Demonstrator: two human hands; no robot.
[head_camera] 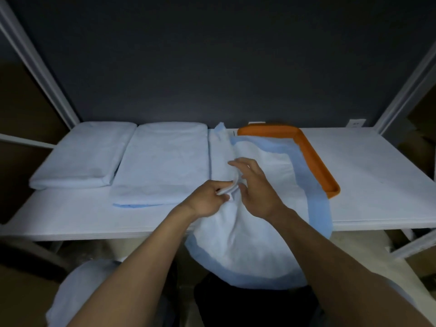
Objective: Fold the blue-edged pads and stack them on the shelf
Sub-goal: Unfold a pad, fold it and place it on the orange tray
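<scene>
While the left hand (207,200) pinches a raised fold of the blue-edged pad (259,244) between thumb and fingers, the right hand (256,187) sits just beside it with its fingers loosely spread, not gripping anything as far as I can see. Its thumb is right next to the fold, but I honestly can't tell if it touches. The pad itself is mostly unfolded, white middle facing up. Its far part lies on the white shelf (377,175) and the near part droops over the front edge toward the person. Its far right edge lies over an orange tray (315,159), so only the tray's back and right rim show. Over to the left there's a folded pad (162,166) lying flat on the shelf, and beyond that a thicker folded stack (82,159) right beside it. More pale blue material (77,293) is bunched at the bottom left, below the shelf, kinda blurry. Dark wall (212,55) behind it all.
</scene>
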